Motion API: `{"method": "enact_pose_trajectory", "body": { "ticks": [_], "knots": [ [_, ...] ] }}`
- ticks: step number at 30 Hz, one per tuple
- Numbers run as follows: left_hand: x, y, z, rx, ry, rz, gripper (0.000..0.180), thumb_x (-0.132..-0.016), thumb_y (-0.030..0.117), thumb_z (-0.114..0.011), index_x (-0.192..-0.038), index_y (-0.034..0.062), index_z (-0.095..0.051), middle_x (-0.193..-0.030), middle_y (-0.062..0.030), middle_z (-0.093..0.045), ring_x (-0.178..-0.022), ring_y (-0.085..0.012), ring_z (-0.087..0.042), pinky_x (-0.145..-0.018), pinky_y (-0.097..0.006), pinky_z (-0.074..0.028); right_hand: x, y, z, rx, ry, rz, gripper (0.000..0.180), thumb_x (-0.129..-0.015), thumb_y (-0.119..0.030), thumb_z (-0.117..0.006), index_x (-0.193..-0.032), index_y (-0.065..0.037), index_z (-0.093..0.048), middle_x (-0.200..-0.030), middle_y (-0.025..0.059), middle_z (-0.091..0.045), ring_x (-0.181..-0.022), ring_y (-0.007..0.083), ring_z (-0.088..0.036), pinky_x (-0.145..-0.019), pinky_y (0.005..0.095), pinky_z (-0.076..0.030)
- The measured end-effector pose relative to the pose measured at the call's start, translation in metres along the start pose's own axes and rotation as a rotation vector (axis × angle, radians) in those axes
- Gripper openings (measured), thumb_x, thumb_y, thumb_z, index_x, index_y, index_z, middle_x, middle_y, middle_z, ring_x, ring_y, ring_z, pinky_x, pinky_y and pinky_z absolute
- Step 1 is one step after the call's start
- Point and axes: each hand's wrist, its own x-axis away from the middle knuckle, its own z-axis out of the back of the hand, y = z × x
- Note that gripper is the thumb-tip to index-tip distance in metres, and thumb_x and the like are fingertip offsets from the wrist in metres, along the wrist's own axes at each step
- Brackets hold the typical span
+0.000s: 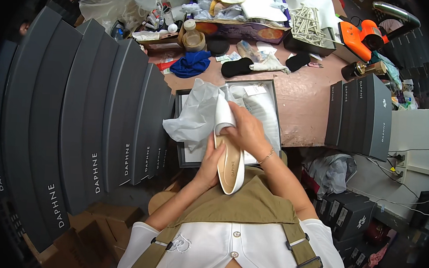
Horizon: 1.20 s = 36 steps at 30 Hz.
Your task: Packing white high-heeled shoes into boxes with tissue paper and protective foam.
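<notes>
A white slip-on shoe (236,181) with a beige insole is tilted in front of my apron, its heel toward me and its toe pointing away. My left hand (210,162) grips its left side, thumb at the inner edge. My right hand (248,130) is closed around the front part, with its thumb at the opening and its fingers over the white upper; whether it also holds something inside is hidden. Just beyond lies an open grey shoebox (276,96). Crumpled white tissue paper (193,113) spills over its left side, and ribbed white wrapping (262,107) fills its right.
Tall stacks of dark grey shoeboxes (89,110) crowd the left; a shorter row (375,115) stands right. Across the pink table lie a blue cloth (190,64), black pads (237,67), a bin of white sticks (309,26) and an orange device (354,40).
</notes>
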Motion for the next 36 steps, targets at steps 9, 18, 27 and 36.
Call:
{"method": "enact_pose_trajectory", "body": {
  "ticks": [9,18,27,36],
  "knots": [
    [-0.022,0.068,0.029,0.073,0.017,0.196,0.035,-0.100,0.035,-0.044,-0.115,0.0054,-0.055,-0.087,-0.0066,-0.063,-0.067,-0.0144,-0.065,-0.053,-0.026,-0.054,0.049,-0.011,0.042,-0.459,-0.345,0.015,0.057,-0.077,-0.021,-0.079,-0.125,-0.003,-0.056,-0.118,0.0091,-0.060,-0.105,0.0193,-0.058,-0.088,0.0326,-0.047],
    [-0.031,0.051,0.042,0.189,-0.101,0.340,0.032,-0.098,0.029,-0.051,-0.110,0.0004,-0.057,-0.084,-0.0066,-0.063,-0.060,-0.0110,-0.062,-0.051,-0.023,-0.054,0.056,-0.025,0.021,-0.425,-0.177,0.026,0.019,-0.085,-0.013,-0.069,-0.101,-0.002,-0.066,-0.082,0.0080,-0.061,-0.070,0.0163,-0.055,-0.064,0.0282,-0.046],
    [-0.035,0.040,0.056,0.411,-0.167,0.318,0.037,-0.099,0.023,-0.046,-0.115,-0.0105,-0.049,-0.093,-0.0175,-0.060,-0.071,-0.0206,-0.065,-0.059,-0.026,-0.057,0.057,-0.022,0.012,-0.505,-0.147,-0.058,0.019,-0.087,-0.013,-0.067,-0.102,-0.001,-0.065,-0.082,0.0062,-0.060,-0.070,0.0135,-0.055,-0.066,0.0272,-0.046],
    [-0.044,0.044,0.020,0.556,-0.263,0.146,0.064,-0.098,0.049,-0.036,-0.137,-0.0019,-0.040,-0.132,-0.0199,-0.050,-0.113,-0.0320,-0.055,-0.099,-0.043,-0.046,0.062,-0.005,0.005,-1.539,-0.184,-0.298,0.023,-0.095,-0.019,-0.058,-0.109,-0.001,-0.059,-0.087,0.0053,-0.060,-0.075,0.0140,-0.056,-0.071,0.0279,-0.047]
  ]
}}
